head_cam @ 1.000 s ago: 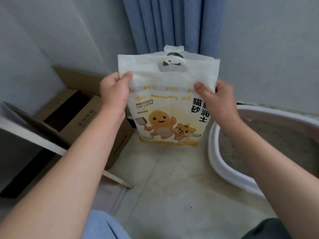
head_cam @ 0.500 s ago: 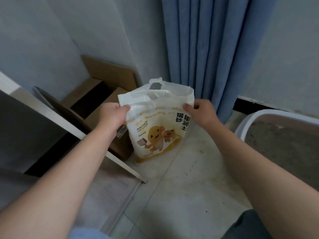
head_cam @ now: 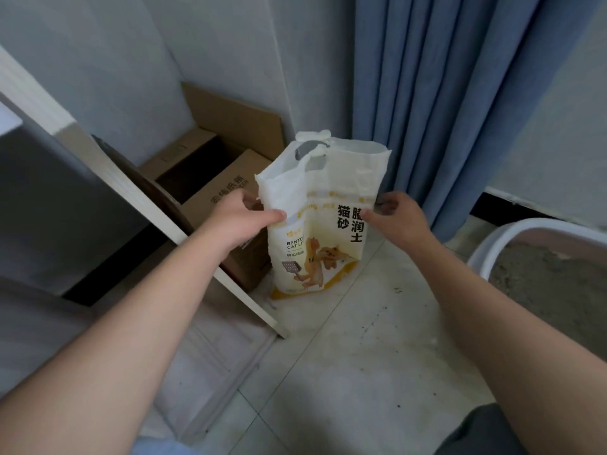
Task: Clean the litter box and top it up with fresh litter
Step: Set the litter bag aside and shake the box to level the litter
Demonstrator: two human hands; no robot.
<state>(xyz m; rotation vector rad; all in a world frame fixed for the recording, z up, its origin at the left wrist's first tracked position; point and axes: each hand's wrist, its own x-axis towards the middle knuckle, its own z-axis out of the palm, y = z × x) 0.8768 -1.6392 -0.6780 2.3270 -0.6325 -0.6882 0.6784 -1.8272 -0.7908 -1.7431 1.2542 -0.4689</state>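
Note:
A white and yellow cat litter bag [head_cam: 323, 224] with cartoon animals stands upright on the tiled floor, its top with the cut-out handle open. My left hand [head_cam: 239, 218] pinches the bag's left edge near the top. My right hand [head_cam: 399, 218] grips its right edge at the same height. The white litter box [head_cam: 486, 251] sits at the right edge of the view, partly cut off, with grey litter [head_cam: 551, 284] inside.
An open cardboard box [head_cam: 210, 188] stands just left of the bag against the wall. A white slanted board [head_cam: 157, 208] runs in front of it. A blue curtain [head_cam: 443, 93] hangs behind the bag. My knees show at the bottom edge.
The bag has gone down from mid-air in front of me to the floor beside the cardboard box. My view has swung left, so the litter box now lies farther right.

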